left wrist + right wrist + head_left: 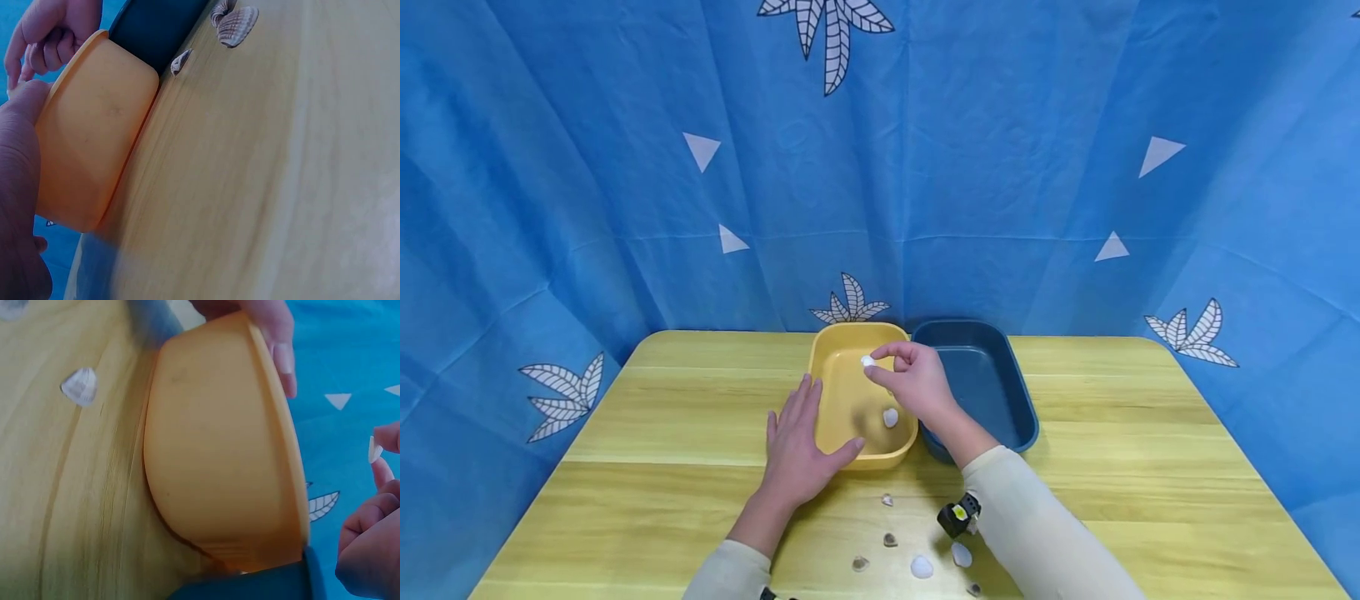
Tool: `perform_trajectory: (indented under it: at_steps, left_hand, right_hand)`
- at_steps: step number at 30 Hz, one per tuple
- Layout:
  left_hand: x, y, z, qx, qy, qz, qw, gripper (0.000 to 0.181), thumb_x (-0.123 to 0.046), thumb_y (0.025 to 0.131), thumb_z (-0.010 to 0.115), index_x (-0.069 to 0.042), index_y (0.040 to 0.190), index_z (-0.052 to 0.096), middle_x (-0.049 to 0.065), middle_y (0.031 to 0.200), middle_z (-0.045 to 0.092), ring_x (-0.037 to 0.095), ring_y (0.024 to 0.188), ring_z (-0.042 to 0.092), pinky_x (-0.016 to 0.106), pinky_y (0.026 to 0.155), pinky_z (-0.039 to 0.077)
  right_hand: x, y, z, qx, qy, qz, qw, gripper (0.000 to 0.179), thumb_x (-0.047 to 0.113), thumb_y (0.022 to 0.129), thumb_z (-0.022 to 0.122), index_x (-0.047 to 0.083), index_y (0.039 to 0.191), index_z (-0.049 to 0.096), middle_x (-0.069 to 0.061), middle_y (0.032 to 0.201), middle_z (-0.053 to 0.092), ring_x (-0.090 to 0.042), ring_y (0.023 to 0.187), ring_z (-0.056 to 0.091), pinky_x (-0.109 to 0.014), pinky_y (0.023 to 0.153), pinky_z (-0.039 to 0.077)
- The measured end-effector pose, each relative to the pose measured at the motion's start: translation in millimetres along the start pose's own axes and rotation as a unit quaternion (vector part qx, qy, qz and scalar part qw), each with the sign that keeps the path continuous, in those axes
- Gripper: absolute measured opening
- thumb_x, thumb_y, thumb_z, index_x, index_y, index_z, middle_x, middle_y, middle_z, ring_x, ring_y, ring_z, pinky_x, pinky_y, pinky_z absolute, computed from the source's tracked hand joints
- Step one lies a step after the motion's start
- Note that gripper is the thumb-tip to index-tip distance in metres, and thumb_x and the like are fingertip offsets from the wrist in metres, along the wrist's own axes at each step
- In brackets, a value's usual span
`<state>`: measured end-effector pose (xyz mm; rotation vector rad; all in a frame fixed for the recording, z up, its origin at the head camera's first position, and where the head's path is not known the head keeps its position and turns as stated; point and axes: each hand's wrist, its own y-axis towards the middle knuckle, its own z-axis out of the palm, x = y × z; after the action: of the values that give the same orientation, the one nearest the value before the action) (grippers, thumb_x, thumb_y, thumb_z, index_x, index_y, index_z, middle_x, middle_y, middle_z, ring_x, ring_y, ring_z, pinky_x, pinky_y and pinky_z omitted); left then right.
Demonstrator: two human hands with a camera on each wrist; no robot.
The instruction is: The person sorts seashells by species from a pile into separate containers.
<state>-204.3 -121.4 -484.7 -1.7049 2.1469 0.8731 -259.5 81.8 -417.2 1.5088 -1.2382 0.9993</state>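
Observation:
My right hand (921, 385) pinches a small white seashell (868, 361) between thumb and index finger, above the inside of a yellow plastic bin (844, 412). The right wrist view has the pinched shell edge-on at its right side. Another pale shell (891, 417) lies on the bin's floor, near its right wall. At the bin's near left corner rests my left hand (801, 457), its fingers stretched along the left side and the thumb over the front rim. The left wrist view catches the bin's outer wall and that thumb at the rim.
A dark blue bin (981, 387) stands against the yellow one's right side. On the wooden table (662, 467) in front lie several shells, among them a white one (922, 567) and a small brown one (890, 540). Behind the table hangs a blue curtain (985, 183).

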Motion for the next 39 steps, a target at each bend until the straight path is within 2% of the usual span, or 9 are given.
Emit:
perform_trajectory:
  at_steps: [8, 15, 24, 35, 39]
  left_hand:
    - [-1.6, -0.1, -1.4, 0.003, -0.008, 0.001, 1.0, 0.109, -0.07, 0.08, 0.067, -0.008, 0.159, 0.025, 0.007, 0.165, 0.015, 0.039, 0.146, 0.021, 0.068, 0.111, 0.004]
    - [-1.9, -0.1, -1.1, 0.005, -0.009, 0.003, 0.9999, 0.109, -0.068, 0.079, 0.069, -0.008, 0.159, 0.025, 0.008, 0.165, 0.015, 0.039, 0.146, 0.022, 0.069, 0.111, 0.004]
    - [-2.0, 0.2, -2.1, 0.01, -0.002, -0.005, 0.9999, 0.109, -0.069, 0.08, 0.067, -0.009, 0.159, 0.023, 0.006, 0.166, 0.013, 0.037, 0.147, 0.02, 0.068, 0.112, 0.004]
    - [-2.7, 0.3, -2.2, 0.011, -0.004, -0.002, 0.9999, 0.108, -0.068, 0.081, 0.067, -0.009, 0.159, 0.023, 0.007, 0.166, 0.014, 0.036, 0.147, 0.02, 0.067, 0.112, 0.004]
    - [-3.0, 0.0, -2.6, 0.011, -0.005, -0.002, 0.9999, 0.108, -0.068, 0.081, 0.067, -0.009, 0.159, 0.024, 0.007, 0.166, 0.014, 0.036, 0.147, 0.02, 0.067, 0.112, 0.004]
  right_hand:
    - [-9, 11.0, 4, -0.014, -0.01, 0.019, 0.9997, 0.015, 0.021, 0.085, 0.082, 0.014, 0.097, 0.075, -0.001, 0.056, 0.033, -0.02, 0.045, 0.035, -0.028, 0.045, 0.027]
    - [-18, 15.8, 8, -0.025, -0.025, 0.029, 0.999, 0.016, 0.021, 0.084, 0.082, 0.013, 0.097, 0.075, 0.0, 0.058, 0.032, -0.018, 0.049, 0.033, -0.027, 0.047, 0.025]
    - [-19, 17.1, 13, -0.011, -0.059, 0.044, 0.9973, 0.018, 0.023, 0.083, 0.084, 0.015, 0.096, 0.074, 0.0, 0.058, 0.033, -0.018, 0.05, 0.034, -0.028, 0.048, 0.025]
    - [-17, 17.5, 13, 0.002, -0.074, 0.048, 0.9961, 0.019, 0.023, 0.083, 0.084, 0.015, 0.097, 0.075, 0.0, 0.057, 0.034, -0.017, 0.047, 0.034, -0.028, 0.045, 0.025]
    - [-17, 18.0, 13, 0.012, -0.084, 0.043, 0.9955, 0.025, 0.022, 0.082, 0.085, 0.01, 0.102, 0.075, -0.001, 0.057, 0.034, -0.018, 0.047, 0.035, -0.028, 0.046, 0.025]
